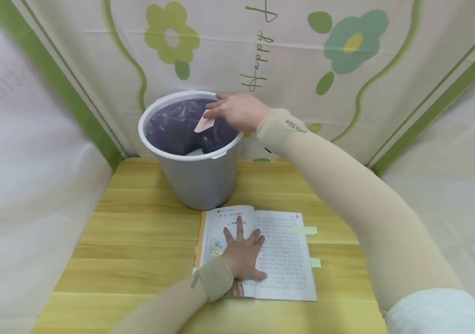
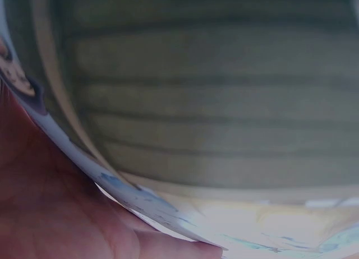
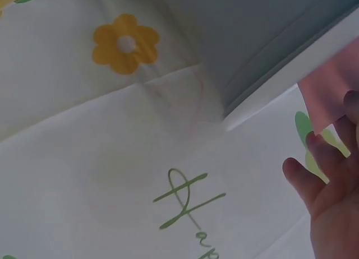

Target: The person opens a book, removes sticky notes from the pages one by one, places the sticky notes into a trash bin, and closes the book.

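Observation:
Spread flat across the open book (image 1: 285, 260), my left hand (image 1: 243, 256) presses on its left page, fingers splayed and thumb reaching onto the right page. The palm of that hand (image 2: 61, 208) fills the lower left of the left wrist view. Over the rim of a grey trash can (image 1: 204, 185), my right hand (image 1: 241, 111) pinches a small pink slip of paper (image 1: 204, 123). In the right wrist view the pink slip (image 3: 331, 82) hangs at the fingertips, close to the can's pale rim. A dark purple bag lines the can.
Pale green sticky tabs (image 1: 315, 263) stick out from the book's right edge. The can stands at the back of the wooden table (image 1: 133, 255), just behind the book. A flower-printed curtain (image 1: 287, 60) hangs behind it. Something white (image 1: 196, 152) lies inside the can.

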Demonstrator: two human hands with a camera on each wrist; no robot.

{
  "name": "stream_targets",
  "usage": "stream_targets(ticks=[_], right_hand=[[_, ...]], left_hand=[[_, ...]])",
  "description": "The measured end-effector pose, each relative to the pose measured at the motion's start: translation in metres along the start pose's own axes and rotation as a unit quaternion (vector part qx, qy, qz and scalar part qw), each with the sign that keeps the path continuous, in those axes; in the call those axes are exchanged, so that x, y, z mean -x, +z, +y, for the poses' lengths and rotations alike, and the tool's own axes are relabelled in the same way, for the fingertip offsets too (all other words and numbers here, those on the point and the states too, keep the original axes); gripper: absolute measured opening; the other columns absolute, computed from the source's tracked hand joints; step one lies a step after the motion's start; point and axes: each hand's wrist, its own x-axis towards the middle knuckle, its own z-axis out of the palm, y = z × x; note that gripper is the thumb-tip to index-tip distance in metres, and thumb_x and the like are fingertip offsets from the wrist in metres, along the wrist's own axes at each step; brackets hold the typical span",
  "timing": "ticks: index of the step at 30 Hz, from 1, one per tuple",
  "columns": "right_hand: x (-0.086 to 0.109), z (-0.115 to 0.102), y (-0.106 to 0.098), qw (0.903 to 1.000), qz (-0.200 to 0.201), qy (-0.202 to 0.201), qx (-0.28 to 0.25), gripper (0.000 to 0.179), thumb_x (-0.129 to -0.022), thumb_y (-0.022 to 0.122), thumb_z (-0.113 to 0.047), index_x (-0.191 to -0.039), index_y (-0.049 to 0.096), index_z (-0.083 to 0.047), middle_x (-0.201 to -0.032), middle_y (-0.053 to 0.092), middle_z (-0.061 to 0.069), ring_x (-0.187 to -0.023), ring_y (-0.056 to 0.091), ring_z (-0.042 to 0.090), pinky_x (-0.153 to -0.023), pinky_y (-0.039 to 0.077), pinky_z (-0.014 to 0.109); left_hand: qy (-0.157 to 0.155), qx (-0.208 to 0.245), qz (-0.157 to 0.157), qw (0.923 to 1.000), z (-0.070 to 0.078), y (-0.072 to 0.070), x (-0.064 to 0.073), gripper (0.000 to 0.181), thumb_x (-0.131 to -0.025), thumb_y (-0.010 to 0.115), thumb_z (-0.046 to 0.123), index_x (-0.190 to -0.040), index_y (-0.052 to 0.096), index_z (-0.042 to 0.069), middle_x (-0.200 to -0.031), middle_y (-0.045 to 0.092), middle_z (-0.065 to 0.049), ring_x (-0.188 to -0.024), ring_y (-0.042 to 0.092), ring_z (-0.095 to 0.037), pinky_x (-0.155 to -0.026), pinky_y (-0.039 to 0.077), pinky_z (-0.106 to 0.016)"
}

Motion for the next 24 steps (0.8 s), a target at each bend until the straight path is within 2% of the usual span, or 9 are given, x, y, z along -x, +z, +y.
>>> stream_targets(ticks=[5, 9, 14, 16, 18, 24], right_hand=[[-0.01, -0.009, 0.005, 0.9995, -0.023, -0.015, 0.014, 0.069, -0.089, 0.031, 0.007, -0.148, 0.049, -0.023, -0.157, 0.036, 0.002, -0.147, 0.022, 0.034, -0.117, 0.022, 0.049], [-0.011, -0.011, 0.008, 0.9993, -0.031, -0.012, 0.019, 0.064, -0.089, 0.035, 0.006, -0.144, 0.054, -0.022, -0.156, 0.038, 0.004, -0.146, 0.024, 0.035, -0.114, 0.027, 0.054], [-0.009, -0.006, 0.009, 0.9993, -0.035, 0.008, 0.001, 0.068, -0.086, 0.035, 0.009, -0.143, 0.056, -0.021, -0.155, 0.039, 0.003, -0.147, 0.023, 0.032, -0.115, 0.028, 0.049], [-0.007, -0.002, 0.009, 0.999, -0.038, 0.018, -0.014, 0.07, -0.084, 0.033, 0.009, -0.144, 0.054, -0.021, -0.157, 0.038, 0.002, -0.148, 0.021, 0.031, -0.116, 0.025, 0.046], [-0.006, 0.002, 0.008, 0.9988, -0.035, 0.025, -0.024, 0.069, -0.086, 0.033, 0.008, -0.145, 0.054, -0.022, -0.157, 0.037, 0.002, -0.148, 0.021, 0.031, -0.117, 0.024, 0.046], [0.007, 0.011, 0.002, 0.9978, 0.004, 0.043, -0.05, 0.057, -0.094, 0.038, 0.0, -0.142, 0.057, -0.024, -0.155, 0.04, -0.002, -0.146, 0.028, 0.03, -0.113, 0.031, 0.047]], left_hand=[[-0.005, 0.005, -0.011, 0.9999, 0.003, -0.004, 0.006, 0.105, -0.072, 0.06, 0.082, -0.155, 0.035, 0.023, -0.161, 0.026, 0.0, -0.141, -0.006, -0.06, -0.097, 0.02, -0.082], [-0.005, 0.004, -0.016, 0.9999, 0.004, -0.005, 0.007, 0.104, -0.072, 0.059, 0.081, -0.155, 0.035, 0.024, -0.162, 0.026, 0.0, -0.141, -0.006, -0.06, -0.097, 0.019, -0.082], [-0.003, 0.001, -0.014, 0.9999, 0.004, -0.006, 0.008, 0.104, -0.072, 0.06, 0.082, -0.155, 0.036, 0.024, -0.161, 0.027, 0.0, -0.141, -0.006, -0.06, -0.097, 0.02, -0.082], [-0.002, -0.002, -0.013, 0.9999, 0.003, -0.006, 0.008, 0.104, -0.072, 0.059, 0.082, -0.155, 0.036, 0.023, -0.161, 0.027, 0.0, -0.14, -0.005, -0.061, -0.097, 0.021, -0.082], [-0.002, -0.005, -0.011, 0.9999, 0.002, -0.006, 0.008, 0.104, -0.072, 0.059, 0.082, -0.155, 0.037, 0.023, -0.161, 0.028, 0.0, -0.14, -0.004, -0.061, -0.096, 0.021, -0.082], [-0.002, -0.015, -0.008, 0.9999, 0.0, -0.006, 0.008, 0.104, -0.072, 0.059, 0.083, -0.154, 0.037, 0.023, -0.161, 0.029, 0.0, -0.14, -0.003, -0.061, -0.096, 0.023, -0.081]])
